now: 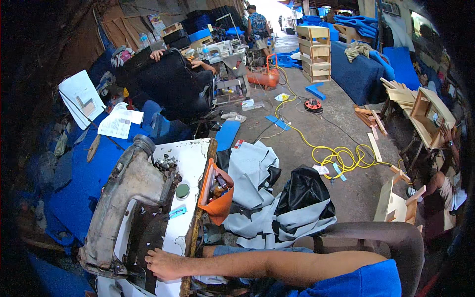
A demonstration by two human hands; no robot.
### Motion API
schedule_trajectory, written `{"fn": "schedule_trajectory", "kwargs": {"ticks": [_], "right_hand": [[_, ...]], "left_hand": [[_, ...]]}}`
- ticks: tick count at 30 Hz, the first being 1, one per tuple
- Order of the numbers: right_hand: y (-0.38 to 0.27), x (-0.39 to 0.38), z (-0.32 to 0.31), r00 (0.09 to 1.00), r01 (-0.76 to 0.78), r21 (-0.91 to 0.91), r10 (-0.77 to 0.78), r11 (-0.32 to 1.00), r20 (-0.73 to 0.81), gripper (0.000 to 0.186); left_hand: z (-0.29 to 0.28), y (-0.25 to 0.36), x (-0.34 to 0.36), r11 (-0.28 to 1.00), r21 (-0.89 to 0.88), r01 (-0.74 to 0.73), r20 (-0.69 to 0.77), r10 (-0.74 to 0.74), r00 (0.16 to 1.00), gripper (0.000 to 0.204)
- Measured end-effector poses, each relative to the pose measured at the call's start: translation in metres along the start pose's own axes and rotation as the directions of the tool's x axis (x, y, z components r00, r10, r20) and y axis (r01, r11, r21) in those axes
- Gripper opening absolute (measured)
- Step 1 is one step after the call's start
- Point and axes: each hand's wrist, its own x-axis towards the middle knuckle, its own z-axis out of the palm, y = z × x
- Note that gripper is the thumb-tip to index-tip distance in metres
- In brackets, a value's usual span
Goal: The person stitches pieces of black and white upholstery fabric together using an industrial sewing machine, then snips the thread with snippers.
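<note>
My right hand (pixel 162 263) reaches in from the lower right and rests on the white worktable (pixel 188 156), fingers loosely bent beside the sewing machine (pixel 121 188), with nothing visible in them. The worn metal machine stands at the table's left side. A green round tin (pixel 182 190) and a light blue small tool (pixel 177 212) lie on the tabletop. An orange pouch (pixel 215 208) holding several small items hangs at the table's right edge. My left hand is not in view.
Grey-and-black material (pixel 252 173) lies beside a chair (pixel 396 235). A yellow hose (pixel 341 158) coils on the floor near wooden pieces (pixel 393 96). A co-worker (pixel 257 27) stands at the back; others' hands (pixel 157 54) show at a black panel and at right (pixel 445 133).
</note>
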Motion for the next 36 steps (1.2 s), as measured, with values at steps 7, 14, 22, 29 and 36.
{"fn": "schedule_trajectory", "kwargs": {"ticks": [7,14,22,29,36], "right_hand": [[-0.016,0.015,0.019,0.997,0.057,-0.006,-0.057,0.998,0.046,0.028],[0.002,0.003,0.005,0.999,0.013,-0.057,-0.011,0.998,0.034,0.030],[-0.011,0.011,0.018,0.998,0.065,-0.014,-0.065,0.998,0.006,0.028],[-0.008,0.008,0.011,0.999,0.054,-0.046,-0.054,0.997,-0.004,0.028],[-0.002,0.002,0.006,1.000,0.029,-0.017,-0.029,0.999,-0.007,0.028]], "left_hand": [[-0.010,-0.019,-0.026,0.992,-0.077,0.098,-0.020,-0.100,0.995,0.056],[-0.001,0.016,-0.005,0.997,-0.056,0.045,-0.002,-0.045,0.999,0.055],[-0.006,-0.018,-0.022,1.000,-0.009,-0.012,-0.064,0.011,0.998,0.053],[-0.005,-0.005,-0.015,0.999,0.049,0.014,-0.034,-0.013,0.999,0.053],[-0.004,0.005,-0.007,0.999,0.034,-0.003,-0.018,0.004,1.000,0.055]]}}
